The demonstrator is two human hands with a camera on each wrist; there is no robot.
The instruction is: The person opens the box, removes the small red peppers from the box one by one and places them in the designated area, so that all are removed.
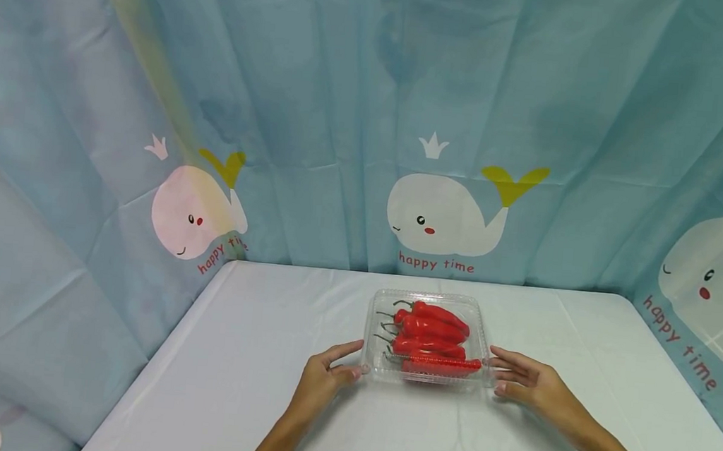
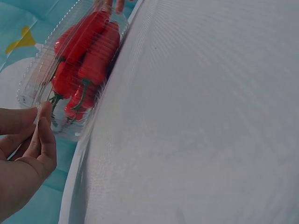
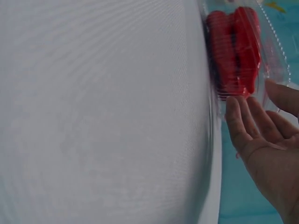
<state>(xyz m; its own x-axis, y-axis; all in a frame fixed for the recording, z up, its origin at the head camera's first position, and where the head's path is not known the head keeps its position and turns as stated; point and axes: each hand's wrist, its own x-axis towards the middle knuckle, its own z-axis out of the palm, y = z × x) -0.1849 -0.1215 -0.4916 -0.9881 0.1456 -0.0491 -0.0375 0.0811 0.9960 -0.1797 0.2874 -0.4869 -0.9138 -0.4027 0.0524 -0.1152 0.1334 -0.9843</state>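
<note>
Left wrist: left grip point(image 2: 28, 161) pinches clear container point(image 2: 32, 88).

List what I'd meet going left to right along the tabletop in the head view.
The left hand → the clear plastic container with red peppers inside → the right hand.

Peppers point(image 1: 433, 329) in container point(image 1: 384, 300) on table point(image 1: 228, 385)

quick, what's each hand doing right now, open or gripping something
Left hand: closed, pinching the edge of the clear container.
Right hand: open, fingers extended at the container's right side; contact can't be told.
</note>
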